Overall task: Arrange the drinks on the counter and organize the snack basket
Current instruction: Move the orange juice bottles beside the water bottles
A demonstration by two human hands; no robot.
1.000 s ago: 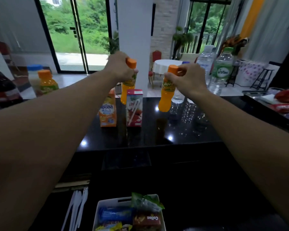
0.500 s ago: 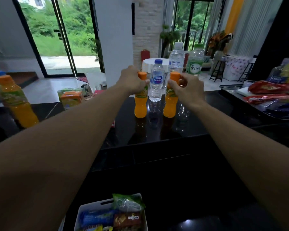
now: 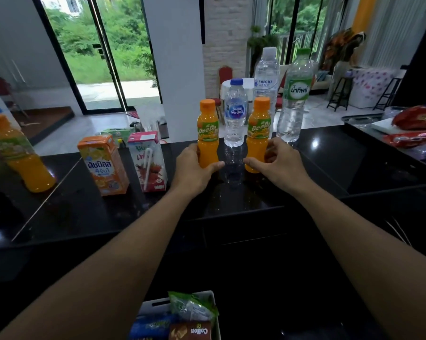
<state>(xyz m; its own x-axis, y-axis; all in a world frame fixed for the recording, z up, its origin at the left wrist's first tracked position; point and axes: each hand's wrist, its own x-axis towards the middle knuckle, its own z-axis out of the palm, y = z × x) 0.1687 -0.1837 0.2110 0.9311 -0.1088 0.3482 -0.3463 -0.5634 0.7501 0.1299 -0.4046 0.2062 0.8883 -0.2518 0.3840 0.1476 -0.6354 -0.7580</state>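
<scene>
Two bottles are in my hands, and both stand upright on the black counter [image 3: 84,212]. My left hand [image 3: 194,168] is curled round the lower part of the left orange bottle [image 3: 208,133], with the thumb lying across its front near the base. My right hand [image 3: 278,163] is curled round the lower part of the right orange bottle [image 3: 258,136], thumb in front and fingers on its right side; how firmly it presses I cannot tell. Between the two orange bottles, a little behind them, stands a small water bottle [image 3: 235,114] with a blue cap. Further back are a tall clear water bottle [image 3: 266,77] and, to its right, a green-capped water bottle [image 3: 295,94]. To the left of my left hand stand a pink carton [image 3: 148,160] with a straw on its front and an orange carton [image 3: 102,163], just beside each other. Well apart at the far left there is a bigger juice bottle [image 3: 18,153]. The snack basket [image 3: 155,303] is low and near to me, below the counter edge, between my forearms. In it lie a green packet [image 3: 192,307], a brown box [image 3: 190,331] and a blue packet [image 3: 150,325]. Red packets [image 3: 415,119] lie at the far right.
</scene>
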